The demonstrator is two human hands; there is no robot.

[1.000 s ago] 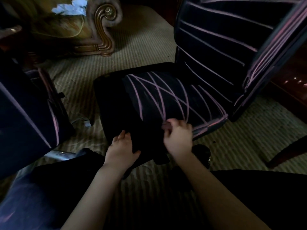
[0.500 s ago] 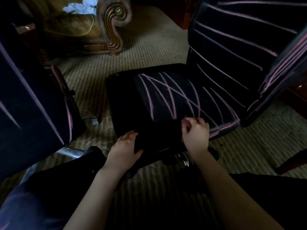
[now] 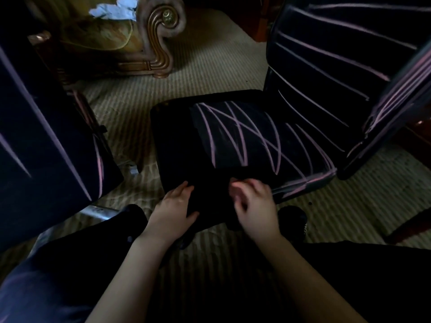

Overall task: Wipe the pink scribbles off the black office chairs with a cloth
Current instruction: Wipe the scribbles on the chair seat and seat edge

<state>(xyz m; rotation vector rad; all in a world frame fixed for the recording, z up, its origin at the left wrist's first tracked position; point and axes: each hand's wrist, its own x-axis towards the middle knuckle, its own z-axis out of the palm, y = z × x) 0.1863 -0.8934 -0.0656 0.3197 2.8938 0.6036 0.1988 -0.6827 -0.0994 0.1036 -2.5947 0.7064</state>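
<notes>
A black office chair stands in front of me, with pink scribbles crossing its seat (image 3: 245, 141) and its backrest (image 3: 326, 54). A dark cloth (image 3: 210, 197), hard to tell from the black seat, lies over the seat's front and left part and hangs over the front edge. My left hand (image 3: 175, 206) rests flat on it at the front edge, fingers straight. My right hand (image 3: 254, 206) is just to the right, fingers curled into the cloth. A second scribbled black chair (image 3: 35, 136) stands close on the left.
Striped beige carpet (image 3: 198, 66) covers the floor. An ornate sofa arm (image 3: 161, 31) stands at the back left, with a pale crumpled thing (image 3: 116, 10) on the sofa. A caster (image 3: 291, 217) shows under the seat, a chrome leg (image 3: 98, 212) lower left, dark wooden furniture (image 3: 408, 227) on the right.
My right hand slid left along the seat's front, away from the scribbled right corner and closer to my left hand. My left hand stayed on the front edge.
</notes>
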